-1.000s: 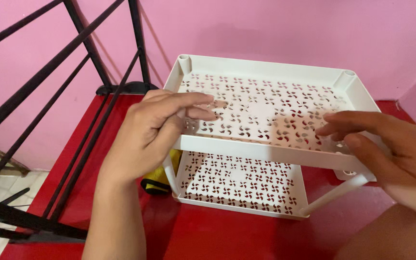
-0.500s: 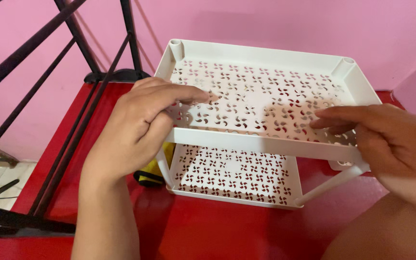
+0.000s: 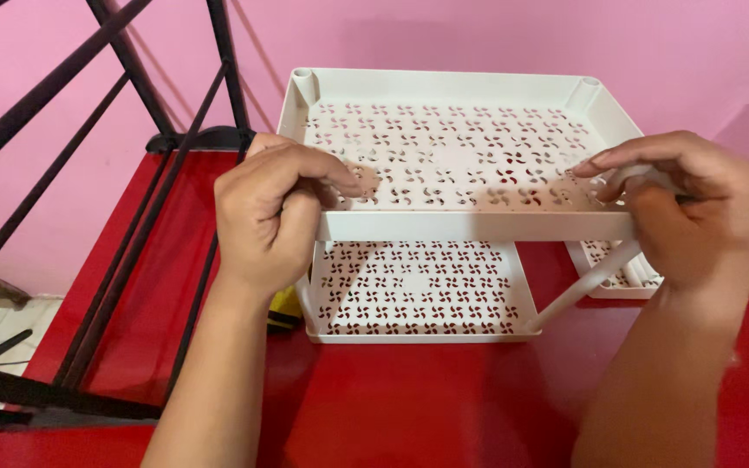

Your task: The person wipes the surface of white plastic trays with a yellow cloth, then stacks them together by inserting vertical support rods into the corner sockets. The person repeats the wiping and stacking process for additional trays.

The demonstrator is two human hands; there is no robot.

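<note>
The left hand (image 3: 275,217) is clenched over the near-left corner of the upper white tray (image 3: 457,147), fingers curled down across the rim with the thumb tucked beneath, where half a second ago those fingers lay flatter, spread out over the perforated surface. The right hand (image 3: 687,212) pinches the near-right corner in the same way, fingertips on the rim and palm wrapped round the corner, just above the slanting white leg (image 3: 587,282) that runs down toward the lower tray (image 3: 418,290). Since a second ago the upper tray has come to sit squarer and more level over the lower one, and both grips have moved from the flat of the tray out to its corners; that reads, as a judgement, like pressing the corners onto their legs. The rack stands toward the far side of the red table (image 3: 444,399), close to the pink wall (image 3: 496,35). A third white tray (image 3: 613,277) lies flat just right of the lower tray, partly hidden by the right wrist. A yellow object (image 3: 283,305) peeks out under the left wrist. Black metal bars (image 3: 132,78) crowd the table's left edge, leaving little room there; the near half of the table offers open space.
</note>
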